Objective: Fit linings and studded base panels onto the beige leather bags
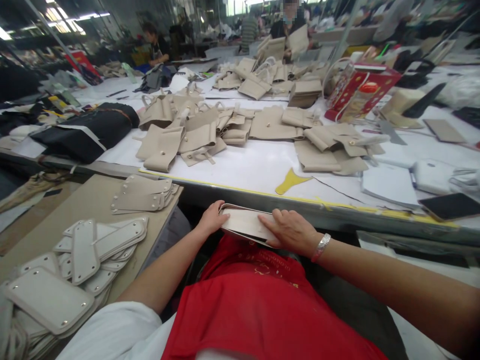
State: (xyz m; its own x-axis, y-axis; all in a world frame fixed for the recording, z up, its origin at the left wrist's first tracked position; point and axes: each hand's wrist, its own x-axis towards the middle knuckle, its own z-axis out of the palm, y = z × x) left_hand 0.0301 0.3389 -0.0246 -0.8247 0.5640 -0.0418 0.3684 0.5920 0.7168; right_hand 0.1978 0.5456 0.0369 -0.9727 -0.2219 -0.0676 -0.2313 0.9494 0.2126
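Observation:
Between my two hands, close to the table's front edge and above my red apron, is a beige leather bag piece with a pale panel along its upward side. My left hand is closed on its left end, thumb on the pale panel. At the right end my right hand grips it, its fingers lying over the top. The underside of the piece is hidden. Past the edge lie several beige leather bag pieces in heaps, and a yellow flat tool rests on the white tabletop.
At my left, a board bears stacked pale panels with studs and smaller beige pieces. A black bundle lies on the table's left. Rightward are a red bag, white pads and a phone. People work beyond.

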